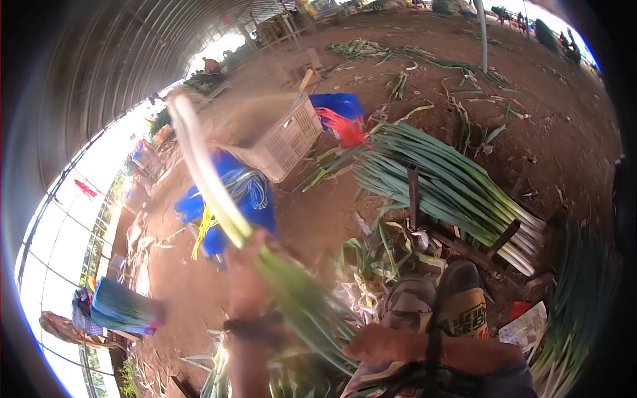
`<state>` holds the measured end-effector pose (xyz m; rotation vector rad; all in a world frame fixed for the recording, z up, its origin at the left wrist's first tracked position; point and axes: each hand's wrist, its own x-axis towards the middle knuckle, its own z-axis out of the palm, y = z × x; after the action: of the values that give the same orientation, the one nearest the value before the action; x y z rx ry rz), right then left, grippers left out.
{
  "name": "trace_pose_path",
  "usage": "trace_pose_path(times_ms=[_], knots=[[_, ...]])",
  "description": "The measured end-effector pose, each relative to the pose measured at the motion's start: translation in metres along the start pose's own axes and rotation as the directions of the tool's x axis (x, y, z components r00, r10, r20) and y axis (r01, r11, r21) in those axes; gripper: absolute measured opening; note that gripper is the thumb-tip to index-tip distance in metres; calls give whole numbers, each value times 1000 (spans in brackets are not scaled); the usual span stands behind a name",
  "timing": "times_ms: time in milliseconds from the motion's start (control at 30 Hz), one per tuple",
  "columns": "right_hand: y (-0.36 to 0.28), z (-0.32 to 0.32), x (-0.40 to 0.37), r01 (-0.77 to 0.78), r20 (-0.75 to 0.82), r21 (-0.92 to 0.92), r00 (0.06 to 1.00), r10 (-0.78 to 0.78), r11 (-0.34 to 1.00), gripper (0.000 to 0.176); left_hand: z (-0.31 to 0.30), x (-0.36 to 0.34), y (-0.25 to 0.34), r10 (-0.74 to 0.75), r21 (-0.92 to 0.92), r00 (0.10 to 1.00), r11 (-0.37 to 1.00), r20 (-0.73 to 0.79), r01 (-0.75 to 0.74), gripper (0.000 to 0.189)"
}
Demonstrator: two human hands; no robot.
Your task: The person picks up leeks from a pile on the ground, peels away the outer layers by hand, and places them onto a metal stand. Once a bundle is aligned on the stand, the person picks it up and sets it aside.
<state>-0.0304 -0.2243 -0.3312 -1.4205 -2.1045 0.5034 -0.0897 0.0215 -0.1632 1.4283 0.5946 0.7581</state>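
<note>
My left hand [249,262] is closed round a few long green onions [212,179], blurred by motion. Their white ends point up and away; their green leaves trail down towards my lap. My right hand [371,345] is curled beside those leaf tips, its fingers partly hidden, and I cannot make out what is in it. To the right, a big pile of green onions [438,179] lies across a rusty metal frame [464,249], white ends towards me. More green onions [570,312] lie at the far right. Stripped leaves [378,259] are heaped before my shoes [458,298].
A beige plastic crate [285,142] stands tilted ahead, near blue bags [249,225] with yellow and blue ties and red ties [342,126]. A blue-wrapped bundle [123,308] is at left. A metal post [482,36] rises behind, with leaf scraps on the dirt floor [318,225].
</note>
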Motion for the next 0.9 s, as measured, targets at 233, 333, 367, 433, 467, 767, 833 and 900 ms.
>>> trace_pose_path(times_ms=[233,333,367,433,467,767,833,900], knots=[[-16,12,-15,30,11,245,999,-34,969,22,-19,40,41,300,43,953,953,-39,-299,22],[-15,-28,-12,-49,-49,127,997,55,991,18,3,38,59,334,167,942,930,-19,-327,19],[-21,-56,-11,-79,-95,42,992,83,996,17,15,37,66,341,215,940,919,-16,-330,18],[-34,-103,-11,-123,-218,-152,972,88,981,18,26,49,56,317,380,947,871,48,-311,19],[-40,-127,-13,-145,-278,-251,958,73,957,20,41,48,54,311,503,941,798,130,-333,20],[-65,-235,-81,-379,-503,-767,856,-120,518,42,156,29,-79,115,357,348,-65,930,-932,25],[-54,-235,-104,-471,-517,-785,856,-6,402,44,174,19,-96,96,220,207,-149,974,-964,19],[-37,-224,-138,-537,-521,-689,834,183,487,45,186,-3,-98,185,159,153,-17,971,-987,15]])
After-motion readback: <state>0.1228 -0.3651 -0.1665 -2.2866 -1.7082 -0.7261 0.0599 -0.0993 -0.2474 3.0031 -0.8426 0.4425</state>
